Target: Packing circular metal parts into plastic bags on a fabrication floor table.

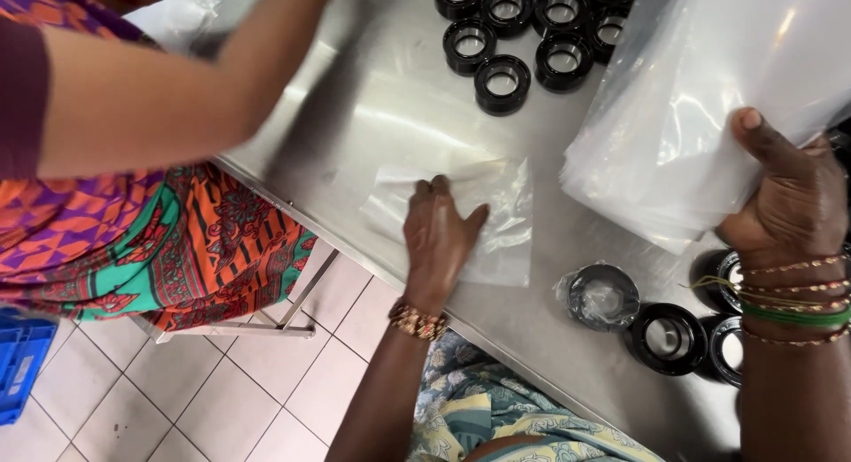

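One thin clear plastic bag point(483, 218) lies flat on the steel table point(372, 98), left hand point(439, 236) pressing it, fingers spread open. Right hand point(789, 200) has its grip closed on a bag stack point(674, 134). Judged light, limp, slippery; best lifted by an edge.

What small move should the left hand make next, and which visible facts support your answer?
Probably pinch up the flat clear bag beneath the left hand: the palm rests flat on it, ungripped, while the right hand holds the bag stack, and one ring is already bagged.
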